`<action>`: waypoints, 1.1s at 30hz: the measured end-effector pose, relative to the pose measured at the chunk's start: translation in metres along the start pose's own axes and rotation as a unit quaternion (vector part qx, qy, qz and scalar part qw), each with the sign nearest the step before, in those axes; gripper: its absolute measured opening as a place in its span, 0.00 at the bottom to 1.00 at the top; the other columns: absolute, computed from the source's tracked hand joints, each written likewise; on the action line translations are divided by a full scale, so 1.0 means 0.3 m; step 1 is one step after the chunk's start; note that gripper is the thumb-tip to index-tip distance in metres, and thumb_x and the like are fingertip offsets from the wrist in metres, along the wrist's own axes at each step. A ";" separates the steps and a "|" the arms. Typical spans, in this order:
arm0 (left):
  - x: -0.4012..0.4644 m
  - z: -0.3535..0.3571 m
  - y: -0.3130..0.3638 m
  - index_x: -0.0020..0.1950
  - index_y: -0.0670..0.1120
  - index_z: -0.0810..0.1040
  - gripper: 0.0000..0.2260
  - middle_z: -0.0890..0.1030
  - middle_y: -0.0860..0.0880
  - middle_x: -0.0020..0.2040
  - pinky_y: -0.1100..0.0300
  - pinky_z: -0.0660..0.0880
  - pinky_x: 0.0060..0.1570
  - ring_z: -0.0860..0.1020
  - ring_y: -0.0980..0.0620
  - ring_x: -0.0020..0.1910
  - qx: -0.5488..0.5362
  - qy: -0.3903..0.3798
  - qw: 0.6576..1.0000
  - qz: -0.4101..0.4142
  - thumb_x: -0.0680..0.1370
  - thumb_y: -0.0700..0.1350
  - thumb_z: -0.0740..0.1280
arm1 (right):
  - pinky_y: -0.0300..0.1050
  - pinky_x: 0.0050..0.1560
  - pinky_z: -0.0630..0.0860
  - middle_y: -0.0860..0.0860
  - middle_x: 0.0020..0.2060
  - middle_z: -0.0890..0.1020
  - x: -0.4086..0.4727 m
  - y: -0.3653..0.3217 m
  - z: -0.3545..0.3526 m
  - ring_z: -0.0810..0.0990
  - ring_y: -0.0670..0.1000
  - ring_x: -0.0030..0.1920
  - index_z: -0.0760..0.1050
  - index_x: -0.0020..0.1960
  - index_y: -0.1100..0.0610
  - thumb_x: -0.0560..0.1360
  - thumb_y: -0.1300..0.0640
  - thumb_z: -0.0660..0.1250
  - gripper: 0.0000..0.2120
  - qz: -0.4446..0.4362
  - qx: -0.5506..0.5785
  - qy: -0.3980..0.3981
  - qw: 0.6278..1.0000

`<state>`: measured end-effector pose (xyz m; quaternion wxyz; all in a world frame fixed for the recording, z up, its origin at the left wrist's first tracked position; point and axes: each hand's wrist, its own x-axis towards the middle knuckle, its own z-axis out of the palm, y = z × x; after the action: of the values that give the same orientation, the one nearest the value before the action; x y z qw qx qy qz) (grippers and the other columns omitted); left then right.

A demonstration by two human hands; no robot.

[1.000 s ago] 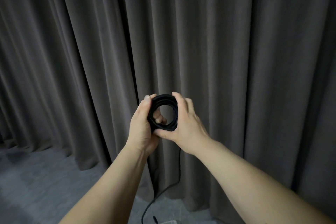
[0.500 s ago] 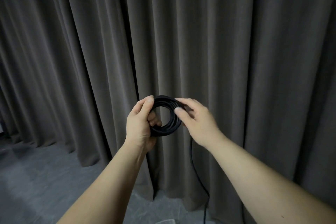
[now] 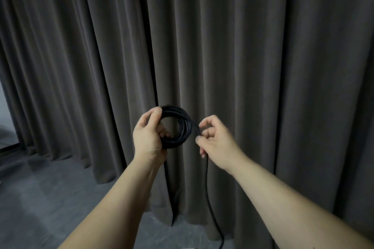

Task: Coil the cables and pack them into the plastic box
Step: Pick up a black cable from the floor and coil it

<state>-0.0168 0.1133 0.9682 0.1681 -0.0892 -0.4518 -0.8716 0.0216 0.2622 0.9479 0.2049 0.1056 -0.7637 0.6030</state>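
Head view shows the left hand (image 3: 148, 137) gripping a mostly wound black cable coil (image 3: 178, 127) before the grey curtain (image 3: 263, 66), the right hand (image 3: 214, 141) pinching its loose tail (image 3: 206, 184) trailing floorward, so winding remains and the plastic box is unseen.

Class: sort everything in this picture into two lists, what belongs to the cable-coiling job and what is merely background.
Belongs to the job:
- black cable coil
- loose cable tail
- left hand gripping the coil
- right hand pinching the tail

Background:
- grey curtain
- grey floor
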 end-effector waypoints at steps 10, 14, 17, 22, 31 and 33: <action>0.058 -0.090 0.048 0.50 0.46 0.80 0.06 0.68 0.54 0.23 0.60 0.66 0.31 0.64 0.55 0.25 0.009 0.149 0.988 0.044 0.78 0.48 0.69 | 0.42 0.30 0.74 0.56 0.37 0.74 -0.036 -0.015 -0.022 0.75 0.51 0.30 0.69 0.50 0.58 0.74 0.71 0.63 0.11 0.177 0.135 -0.195 0.955; 0.098 -0.123 0.059 0.52 0.46 0.80 0.08 0.70 0.55 0.24 0.59 0.67 0.30 0.67 0.55 0.24 0.065 0.143 0.984 0.080 0.77 0.48 0.70 | 0.40 0.32 0.71 0.52 0.34 0.76 -0.020 -0.073 0.012 0.74 0.47 0.29 0.74 0.51 0.57 0.74 0.69 0.60 0.11 0.103 -0.094 -0.201 0.970; 0.127 -0.138 0.055 0.49 0.52 0.81 0.10 0.79 0.51 0.36 0.46 0.78 0.45 0.78 0.46 0.36 0.152 0.094 0.975 0.129 0.71 0.56 0.71 | 0.35 0.39 0.71 0.47 0.40 0.79 0.009 -0.185 0.042 0.73 0.42 0.35 0.79 0.56 0.54 0.77 0.62 0.58 0.15 -0.030 -0.352 -0.225 0.908; 0.143 -0.140 0.058 0.48 0.55 0.81 0.13 0.81 0.50 0.41 0.48 0.76 0.47 0.77 0.51 0.41 0.237 -0.037 0.962 0.130 0.67 0.58 0.71 | 0.40 0.42 0.76 0.52 0.33 0.83 0.045 -0.333 0.105 0.79 0.49 0.34 0.84 0.48 0.58 0.73 0.60 0.61 0.12 -0.040 -0.326 -0.237 0.914; 0.143 -0.140 0.057 0.51 0.51 0.82 0.12 0.83 0.51 0.42 0.54 0.74 0.44 0.78 0.54 0.37 0.154 -0.168 0.974 0.009 0.75 0.56 0.67 | 0.34 0.37 0.70 0.44 0.31 0.80 0.170 -0.216 0.178 0.75 0.39 0.32 0.77 0.38 0.50 0.69 0.56 0.75 0.07 -0.087 -0.182 0.022 0.979; 0.150 -0.149 0.054 0.52 0.50 0.81 0.16 0.80 0.49 0.37 0.57 0.71 0.36 0.73 0.55 0.29 0.134 -0.188 0.973 -0.009 0.70 0.58 0.68 | 0.34 0.39 0.71 0.44 0.33 0.81 0.171 -0.199 0.205 0.77 0.40 0.35 0.77 0.38 0.51 0.68 0.55 0.76 0.08 -0.090 -0.176 0.062 0.978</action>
<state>-0.0526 0.0586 0.9685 0.0825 -0.2242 -0.5891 -0.7719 -0.0112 0.1922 1.0113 0.3205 0.0989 -0.8310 0.4437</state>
